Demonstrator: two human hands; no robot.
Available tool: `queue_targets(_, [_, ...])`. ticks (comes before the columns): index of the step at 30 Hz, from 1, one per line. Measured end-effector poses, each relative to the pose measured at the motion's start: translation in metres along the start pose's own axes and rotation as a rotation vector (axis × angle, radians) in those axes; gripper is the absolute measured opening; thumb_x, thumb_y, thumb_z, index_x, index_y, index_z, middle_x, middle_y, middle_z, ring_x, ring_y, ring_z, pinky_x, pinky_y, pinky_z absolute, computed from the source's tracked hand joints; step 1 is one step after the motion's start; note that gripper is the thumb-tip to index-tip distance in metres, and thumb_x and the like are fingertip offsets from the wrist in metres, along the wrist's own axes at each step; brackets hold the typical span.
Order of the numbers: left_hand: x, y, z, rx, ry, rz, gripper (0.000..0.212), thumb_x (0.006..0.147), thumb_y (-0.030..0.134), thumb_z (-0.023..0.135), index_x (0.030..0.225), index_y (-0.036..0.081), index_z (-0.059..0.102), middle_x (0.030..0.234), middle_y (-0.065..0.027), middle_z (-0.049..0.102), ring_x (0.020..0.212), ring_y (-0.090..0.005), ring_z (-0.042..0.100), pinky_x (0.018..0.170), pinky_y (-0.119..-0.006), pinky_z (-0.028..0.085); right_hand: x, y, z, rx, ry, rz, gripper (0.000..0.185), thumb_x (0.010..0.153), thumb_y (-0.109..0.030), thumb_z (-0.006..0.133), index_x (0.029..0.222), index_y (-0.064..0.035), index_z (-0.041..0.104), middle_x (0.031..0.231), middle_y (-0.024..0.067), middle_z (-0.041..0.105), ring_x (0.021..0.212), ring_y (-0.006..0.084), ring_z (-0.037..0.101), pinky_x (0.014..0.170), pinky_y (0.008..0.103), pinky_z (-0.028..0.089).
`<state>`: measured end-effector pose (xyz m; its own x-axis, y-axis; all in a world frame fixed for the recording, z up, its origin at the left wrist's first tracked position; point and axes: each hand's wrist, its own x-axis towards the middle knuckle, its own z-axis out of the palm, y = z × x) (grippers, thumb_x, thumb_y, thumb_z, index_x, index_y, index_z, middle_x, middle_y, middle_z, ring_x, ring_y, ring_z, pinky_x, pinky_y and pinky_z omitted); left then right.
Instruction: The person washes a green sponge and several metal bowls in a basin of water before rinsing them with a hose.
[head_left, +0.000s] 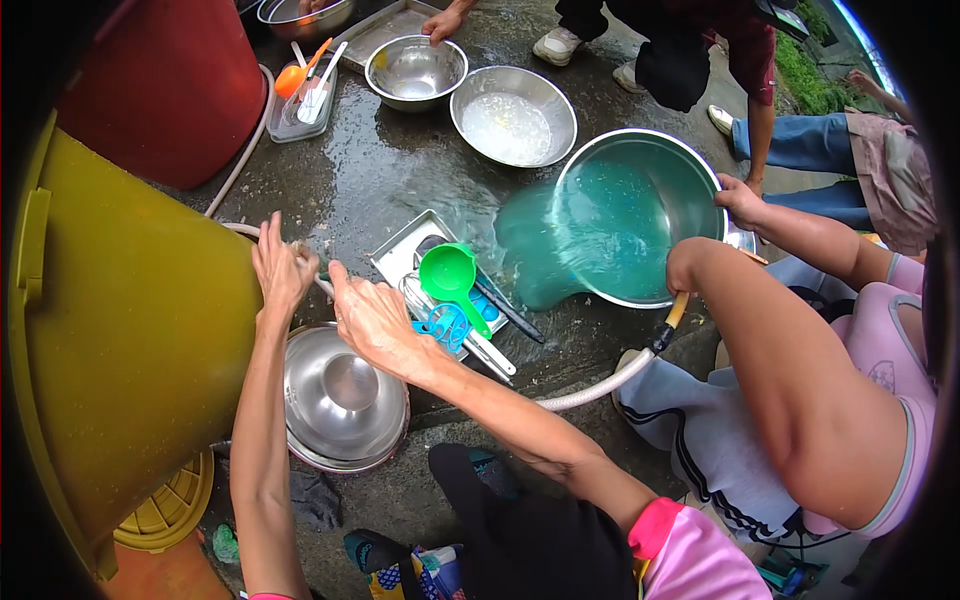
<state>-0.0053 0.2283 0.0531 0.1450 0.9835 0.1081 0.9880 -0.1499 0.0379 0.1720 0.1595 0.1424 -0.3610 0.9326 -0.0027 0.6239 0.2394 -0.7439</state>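
Note:
My left hand (279, 270) is beside the yellow bin, its fingers partly curled near a pale hose (324, 285); whether it grips the hose is unclear. Close to its right, my right hand (375, 311) reaches the same stretch of hose, its grip hidden. Below both hands sit stacked steel bowls (345, 405). Right of my right hand, a metal tray (397, 251) holds a green plastic ladle (448, 271), a whisk, blue measuring pieces and other utensils. At right, a person tips a large steel basin (694, 195), and greenish water (540, 247) pours onto the ground.
The yellow bin (150, 322) stands at left, a red bin (165, 90) behind it. Steel bowls (514, 112) and a plastic container (300, 124) of utensils lie beyond. A thick hose (600, 386) crosses the wet concrete to the co-worker. Other people stand at the upper right.

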Motion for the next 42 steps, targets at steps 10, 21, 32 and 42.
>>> queue_targets(10, [-0.021, 0.062, -0.025, -1.645, -0.614, -0.701, 0.042, 0.09, 0.028, 0.05, 0.126, 0.006, 0.046, 0.121, -0.0117, 0.05, 0.106, -0.0225, 0.051, 0.092, -0.036, 0.039, -0.006, 0.053, 0.059, 0.006, -0.084, -0.184, 0.054, 0.074, -0.002, 0.047, 0.125, 0.0091, 0.035, 0.096, 0.0235, 0.054, 0.092, 0.0382, 0.049, 0.078, 0.049, 0.04])
queue_targets(21, [-0.021, 0.064, 0.008, -1.624, -0.708, -0.714, 0.041, 0.089, 0.036, 0.047, 0.116, 0.005, 0.05, 0.097, -0.0066, 0.052, 0.086, -0.0158, 0.052, 0.073, -0.029, 0.046, 0.015, 0.118, 0.045, 0.681, -0.243, 0.055, 0.032, 0.082, -0.018, 0.051, 0.102, 0.0055, 0.061, 0.093, 0.0116, 0.065, 0.093, 0.0191, 0.058, 0.083, 0.0292, 0.044])
queue_targets(32, [-0.025, 0.037, 0.016, -1.461, -0.456, -0.729, 0.026, 0.078, 0.033, 0.069, 0.085, 0.009, 0.062, 0.082, 0.0002, 0.06, 0.067, -0.0075, 0.05, 0.062, -0.023, 0.039, 0.0, 0.192, 0.025, 0.531, -0.151, 0.555, 0.032, 0.084, -0.016, 0.052, 0.108, 0.0035, 0.054, 0.093, 0.0131, 0.058, 0.084, 0.0164, 0.057, 0.072, 0.0306, 0.05])
queue_targets(42, [-0.038, 0.019, -0.017, -1.366, -0.184, -0.55, 0.023, 0.077, 0.015, 0.068, 0.087, 0.008, 0.048, 0.074, -0.0022, 0.053, 0.06, -0.0104, 0.053, 0.055, -0.024, 0.042, -0.019, 0.184, 0.006, 0.398, -0.543, 0.575, 0.045, 0.078, -0.018, 0.055, 0.122, -0.0089, 0.049, 0.106, 0.0086, 0.057, 0.091, 0.0147, 0.052, 0.074, 0.0298, 0.043])
